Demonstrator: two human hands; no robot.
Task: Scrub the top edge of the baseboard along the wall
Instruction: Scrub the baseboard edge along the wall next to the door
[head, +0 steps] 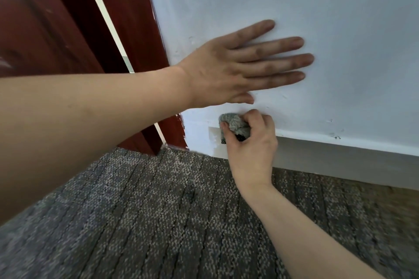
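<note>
A pale blue-white wall point(328, 2) fills the upper right, scuffed here and there with small marks. Below it a grey, flecked carpet point(147, 215) covers the floor. At the left stands a dark red-brown door point(52, 20) with a bright gap running down beside it. A grey baseboard point(344, 162) runs along the foot of the wall, from near the door out to the right edge, meeting the carpet. The left hand point(229, 68) lies flat against the wall above the baseboard, fingers straight and slightly spread, the fingertips darkened with grime. The right hand point(254, 145) is just beneath it, fingers and thumb curled round a bunched grey cloth point(233, 123). The cloth is pressed at the top edge of the baseboard, near its door end.
</note>
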